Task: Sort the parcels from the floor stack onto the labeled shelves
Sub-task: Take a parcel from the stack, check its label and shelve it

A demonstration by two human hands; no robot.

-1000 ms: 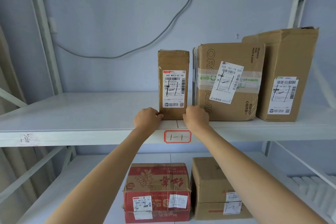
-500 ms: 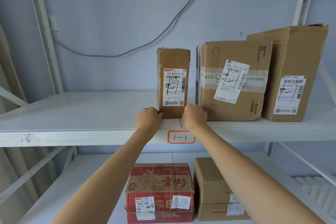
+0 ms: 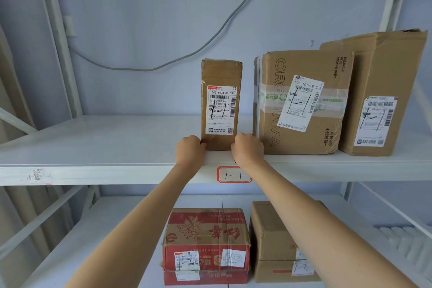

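A tall narrow brown parcel [image 3: 221, 72] with a white shipping label stands upright on the upper white shelf [image 3: 93, 147], above a red-framed tag [image 3: 234, 174] reading 1-1. My left hand [image 3: 189, 151] grips its lower left corner with curled fingers. My right hand [image 3: 247, 149] grips its lower right corner the same way. A gap separates this parcel from a larger brown box [image 3: 301, 103] to its right.
A taller brown box [image 3: 383, 91] stands at the shelf's far right. On the lower shelf [image 3: 117, 229] sit a red and brown carton [image 3: 205, 245] and a brown box [image 3: 278, 243] marked 1-2. A grey cable [image 3: 163, 65] hangs on the back wall. White shelf posts frame both sides.
The narrow parcel has slid a little left, away from the larger box, with both hands staying at its base. The view has shifted slightly.
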